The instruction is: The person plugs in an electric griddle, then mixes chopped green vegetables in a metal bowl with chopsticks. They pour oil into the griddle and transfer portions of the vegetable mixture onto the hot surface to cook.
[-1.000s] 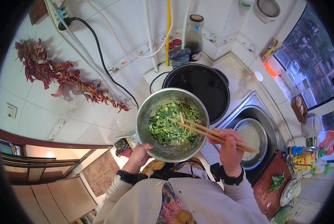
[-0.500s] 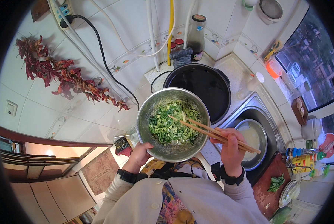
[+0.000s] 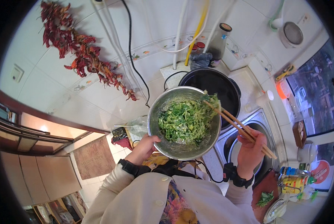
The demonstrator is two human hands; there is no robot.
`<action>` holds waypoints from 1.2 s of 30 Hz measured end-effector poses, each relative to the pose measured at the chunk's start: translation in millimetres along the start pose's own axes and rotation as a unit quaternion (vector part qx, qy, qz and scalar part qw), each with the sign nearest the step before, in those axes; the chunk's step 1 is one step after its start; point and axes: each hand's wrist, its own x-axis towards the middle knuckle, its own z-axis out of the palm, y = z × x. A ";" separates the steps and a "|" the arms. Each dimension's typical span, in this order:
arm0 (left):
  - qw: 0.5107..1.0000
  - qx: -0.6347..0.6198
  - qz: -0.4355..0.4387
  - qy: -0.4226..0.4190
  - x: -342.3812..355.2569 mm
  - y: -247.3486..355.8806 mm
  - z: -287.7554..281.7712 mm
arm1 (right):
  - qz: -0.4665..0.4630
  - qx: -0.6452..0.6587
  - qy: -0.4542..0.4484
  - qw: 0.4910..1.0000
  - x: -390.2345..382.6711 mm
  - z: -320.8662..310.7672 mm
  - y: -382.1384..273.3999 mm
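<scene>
The steel bowl (image 3: 184,123) was held up in front of the person's chest, above the edge of the desk (image 3: 249,80), and it was nearly full of chopped greens (image 3: 182,121) coated in something pale. The left hand (image 3: 144,147) gripped the bowl at its lower left rim, thumb hooked over the edge and fingers curled beneath. The right hand (image 3: 251,149), just to the right of the bowl, was closed around a pair of wooden chopsticks (image 3: 238,127). Their tips reached over the bowl's upper right rim and pinched a small clump of greens (image 3: 211,100), lifted clear of the rest. Each wrist wore a dark band.

Just behind the bowl sat a black pot (image 3: 210,84), partly hidden by the bowl's rim. To the right of the bowl, under the right hand, lay a metal sink with a round pan (image 3: 236,149) in it. Further right of the bowl, near the lower corner, a dark cutting board (image 3: 266,192) carried a few green leaves. Behind the bowl, a yellow hose (image 3: 197,31) and white pipes ran down the tiled wall, with a dark jar (image 3: 217,39) beside them. Up and to the left of the bowl hung a string of dried red peppers (image 3: 83,56), and a black cable (image 3: 131,48) dropped down the wall between them and the pipes.
</scene>
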 end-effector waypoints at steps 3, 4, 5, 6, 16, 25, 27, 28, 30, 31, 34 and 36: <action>1.000 0.005 -0.005 0.003 -3.5 1.7 2.7 | -0.025 0.002 -0.023 0.999 6.6 0.0 -7.4; 1.000 -0.002 0.001 0.004 -4.5 1.8 3.8 | -0.030 0.008 -0.028 0.999 8.4 0.3 -9.6; 1.000 0.002 -0.008 0.020 -5.1 2.0 4.6 | -0.034 0.003 -0.019 0.999 10.1 0.6 -11.6; 1.000 0.001 -0.006 0.022 -5.3 1.9 5.1 | -0.037 -0.002 -0.010 0.999 12.0 0.9 -13.6; 0.997 -0.011 0.044 0.062 -12.0 -2.8 -11.7 | -0.032 0.089 0.010 0.996 50.8 -9.6 -29.7; 0.984 -0.067 0.141 0.081 -39.6 15.0 -38.5 | 0.008 0.098 0.061 0.993 97.5 -36.8 -1.7; 0.983 -0.061 0.120 0.124 -44.7 15.2 -47.2 | 0.027 0.095 0.067 0.993 112.1 -44.3 13.6; 0.981 -0.076 0.119 0.132 -46.0 14.0 -51.2 | 0.036 0.093 0.068 0.993 119.4 -47.7 21.9; 0.977 -0.105 0.112 0.147 -49.2 11.0 -59.5 | 0.054 0.087 0.068 0.992 134.4 -53.5 38.6; 0.975 -0.112 0.118 0.150 -50.9 8.6 -62.8 | 0.050 0.088 0.050 0.994 141.9 -56.3 46.6; 0.970 -0.125 0.133 0.158 -57.9 1.3 -70.5 | 0.048 0.086 0.050 0.994 162.9 -61.6 67.8; 0.970 -0.127 0.134 0.159 -63.2 -3.3 -73.0 | 0.042 0.086 0.058 0.994 175.9 -63.5 79.3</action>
